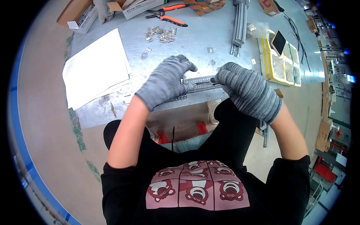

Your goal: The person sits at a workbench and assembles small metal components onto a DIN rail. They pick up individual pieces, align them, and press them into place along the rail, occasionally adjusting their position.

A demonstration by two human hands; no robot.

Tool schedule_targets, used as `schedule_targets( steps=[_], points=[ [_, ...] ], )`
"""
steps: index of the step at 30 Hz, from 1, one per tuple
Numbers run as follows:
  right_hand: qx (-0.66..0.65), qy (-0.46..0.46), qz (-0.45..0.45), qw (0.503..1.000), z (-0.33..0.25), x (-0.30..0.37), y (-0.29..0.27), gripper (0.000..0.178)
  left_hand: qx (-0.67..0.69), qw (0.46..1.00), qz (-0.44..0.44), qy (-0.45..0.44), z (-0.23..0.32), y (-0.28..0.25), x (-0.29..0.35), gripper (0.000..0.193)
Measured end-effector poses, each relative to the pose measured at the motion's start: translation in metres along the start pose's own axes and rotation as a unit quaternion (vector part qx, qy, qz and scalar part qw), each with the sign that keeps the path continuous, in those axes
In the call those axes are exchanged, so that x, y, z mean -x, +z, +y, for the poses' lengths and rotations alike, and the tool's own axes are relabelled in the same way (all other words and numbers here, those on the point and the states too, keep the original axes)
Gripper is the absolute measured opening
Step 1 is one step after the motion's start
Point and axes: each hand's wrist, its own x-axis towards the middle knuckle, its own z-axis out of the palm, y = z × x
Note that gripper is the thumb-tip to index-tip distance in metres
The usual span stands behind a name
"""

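Note:
Both my hands wear grey knitted gloves. My left hand (165, 80) lies over the left part of a narrow metal rail strip (204, 83) with rows of small dark parts, near the table's front edge. Its thumb rests along the strip, and its index finger stretches out above, apart from the thumb. At the strip's right end, my right hand (249, 88) is closed, fingers pinched round a slim tool with a dark end (213, 80), perhaps a screwdriver. Most of that tool is hidden in the glove. Small dark blocks (180, 97) show beneath my left wrist.
White paper sheets (97, 62) lie at left. Beyond my hands are a pile of small metal pins (165, 34), orange-handled cutters (168, 18) and open boxes (140, 7). Slotted rails (240, 26) and a white divided foam tray (267, 62) with a dark phone-like slab (278, 43) stand right.

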Motion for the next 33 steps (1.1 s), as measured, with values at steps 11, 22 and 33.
schedule_targets(
  steps=[11, 22, 33],
  points=[
    [0.009, -0.047, 0.036, 0.998, 0.014, 0.002, 0.013, 0.021, -0.056, 0.996, -0.067, 0.036, -0.024, 0.039, -0.016, 0.041],
    [0.048, -0.045, 0.006, 0.998, 0.004, -0.007, 0.007, 0.024, -0.052, 0.995, -0.06, 0.052, -0.029, 0.04, -0.016, 0.041],
    [0.107, -0.106, -0.048, 0.987, -0.009, -0.018, 0.001, 0.034, -0.053, 0.995, -0.067, 0.054, -0.03, 0.039, -0.016, 0.047]
  ],
)
